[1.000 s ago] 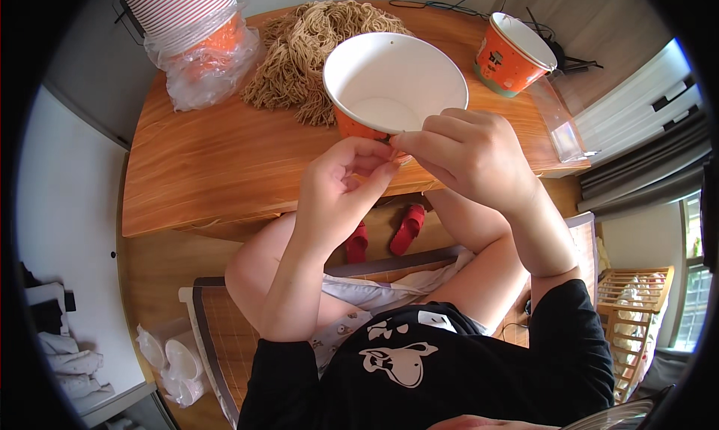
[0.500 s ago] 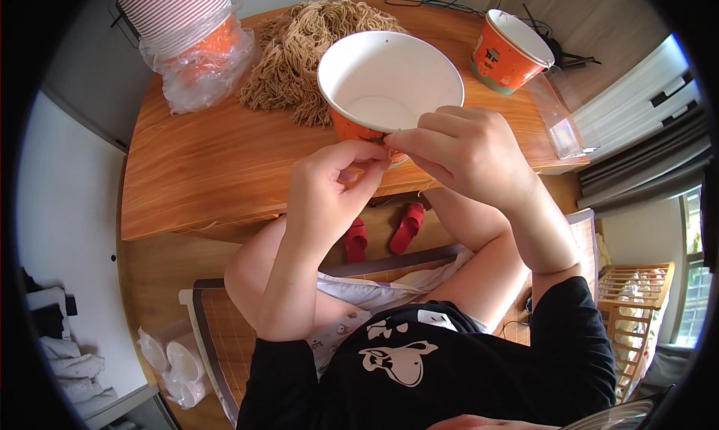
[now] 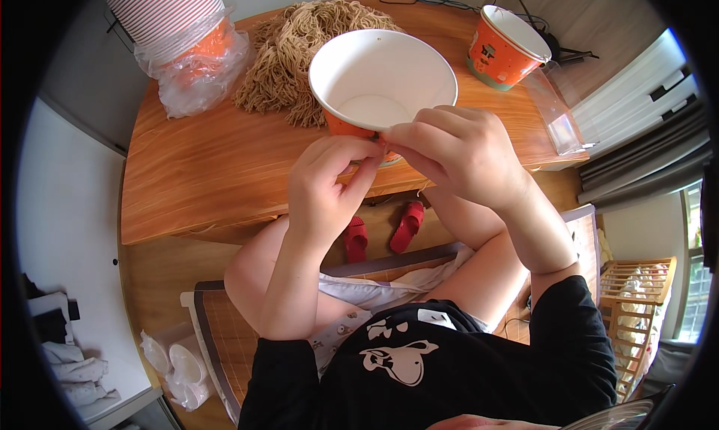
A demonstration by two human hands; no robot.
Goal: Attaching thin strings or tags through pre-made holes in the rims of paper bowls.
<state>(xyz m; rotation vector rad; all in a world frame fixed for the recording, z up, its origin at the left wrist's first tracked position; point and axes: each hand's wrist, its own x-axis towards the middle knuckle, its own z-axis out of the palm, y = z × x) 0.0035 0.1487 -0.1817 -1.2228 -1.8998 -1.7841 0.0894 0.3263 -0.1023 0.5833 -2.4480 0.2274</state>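
Note:
A large orange paper bucket (image 3: 346, 126) with a white inside stands near the table's front edge, its mouth tilted toward me. A small hole shows just under its far rim. At its near wall, just below the rim, both hands meet with fingertips pinched together. My left hand (image 3: 326, 177) comes from the left, thumb and forefinger closed. My right hand (image 3: 463, 149) is closed too, its fingertips against the wall by the rim. Whatever lies between the fingertips is too small and covered to make out. Behind the bucket lies a heap of tan cords (image 3: 299, 55).
A tall stack of paper buckets (image 3: 168, 18) in clear plastic stands at the table's back left. Another orange bucket (image 3: 500, 54) with a thin cord at its rim is at the back right, near a clear plastic sheet (image 3: 558, 119). Red slippers (image 3: 407, 228) lie below the wooden table (image 3: 195, 183).
The bucket and both hands have shifted slightly left in view. The fingertips of both hands have drawn closer together at the bucket's near wall.

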